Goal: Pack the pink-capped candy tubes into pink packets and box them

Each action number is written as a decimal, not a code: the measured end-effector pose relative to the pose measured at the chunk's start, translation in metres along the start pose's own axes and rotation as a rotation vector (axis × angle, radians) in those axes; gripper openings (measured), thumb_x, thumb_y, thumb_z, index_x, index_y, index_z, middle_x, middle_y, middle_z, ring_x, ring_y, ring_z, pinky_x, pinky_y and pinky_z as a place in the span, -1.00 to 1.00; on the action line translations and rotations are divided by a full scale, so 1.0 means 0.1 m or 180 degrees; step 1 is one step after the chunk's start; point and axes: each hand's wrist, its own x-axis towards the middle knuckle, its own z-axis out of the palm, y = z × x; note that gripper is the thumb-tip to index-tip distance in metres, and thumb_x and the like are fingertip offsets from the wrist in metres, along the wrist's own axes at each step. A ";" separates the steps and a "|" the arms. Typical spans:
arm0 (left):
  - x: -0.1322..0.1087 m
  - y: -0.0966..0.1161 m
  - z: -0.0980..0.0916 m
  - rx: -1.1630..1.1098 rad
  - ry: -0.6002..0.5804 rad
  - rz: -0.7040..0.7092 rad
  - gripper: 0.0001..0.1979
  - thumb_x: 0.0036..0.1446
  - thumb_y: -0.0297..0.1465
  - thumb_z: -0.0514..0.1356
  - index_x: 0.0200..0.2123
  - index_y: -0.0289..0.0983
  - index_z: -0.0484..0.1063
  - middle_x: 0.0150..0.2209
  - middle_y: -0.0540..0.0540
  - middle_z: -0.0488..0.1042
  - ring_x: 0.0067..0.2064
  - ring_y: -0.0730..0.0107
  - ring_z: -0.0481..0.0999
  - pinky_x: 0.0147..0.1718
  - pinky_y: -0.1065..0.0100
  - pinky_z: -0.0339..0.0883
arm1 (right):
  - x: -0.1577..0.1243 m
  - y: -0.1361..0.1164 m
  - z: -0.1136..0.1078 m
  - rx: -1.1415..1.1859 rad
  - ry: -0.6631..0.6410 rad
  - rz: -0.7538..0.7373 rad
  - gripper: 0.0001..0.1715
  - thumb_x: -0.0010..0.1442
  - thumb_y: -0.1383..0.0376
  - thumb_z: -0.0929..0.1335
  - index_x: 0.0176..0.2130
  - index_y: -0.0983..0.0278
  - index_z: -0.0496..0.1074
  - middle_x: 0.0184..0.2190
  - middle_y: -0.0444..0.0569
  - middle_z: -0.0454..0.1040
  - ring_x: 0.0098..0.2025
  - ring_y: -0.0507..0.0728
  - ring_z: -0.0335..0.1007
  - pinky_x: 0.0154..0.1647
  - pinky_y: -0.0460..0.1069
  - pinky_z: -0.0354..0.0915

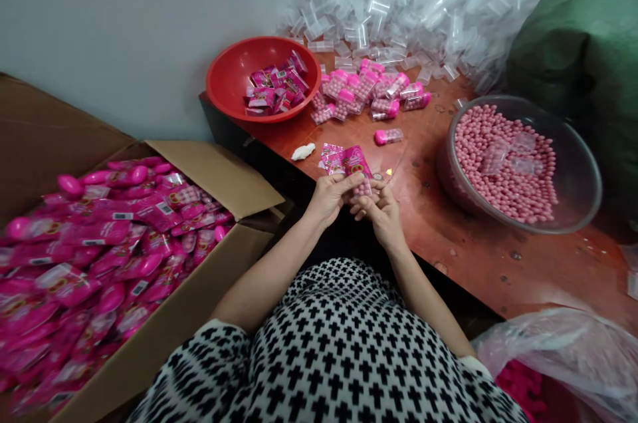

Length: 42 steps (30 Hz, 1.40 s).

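Observation:
At the table's front edge, my left hand (329,198) pinches a pink printed wrapper (355,158) between thumb and fingers. A clear tube filled with pink balls (362,189) sits at the wrapper's lower end; how far it is inside I cannot tell. My right hand (383,213) has its fingers closed around the tube's lower end. Just left of the wrapper, more pink printed wrapping (331,155) lies on the table. Beyond my hands rests a single pink-capped tube (389,136), and behind it a cluster of filled tubes (349,90).
A red bowl (219,87) holds pink packets. A clear tub (581,200) of pink balls stands right. Empty clear tubes (379,4) pile at the back. An open carton (214,177) of wrapped tubes is left. A plastic bag (563,336) sits lower right. Crumpled white material (303,151) lies nearby.

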 end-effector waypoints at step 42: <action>0.53 -0.23 -0.64 0.3675 0.0942 0.2492 -0.85 0.13 -0.35 0.16 -0.31 -0.17 0.55 -0.08 -0.10 0.54 0.23 0.14 0.23 0.28 -0.05 -0.23 | 0.57 -0.06 -0.04 -0.1384 0.0071 -0.0345 -0.70 0.13 0.06 0.33 -0.40 0.25 0.35 -0.51 -0.15 0.44 -0.47 0.00 0.34 -0.41 -0.09 0.28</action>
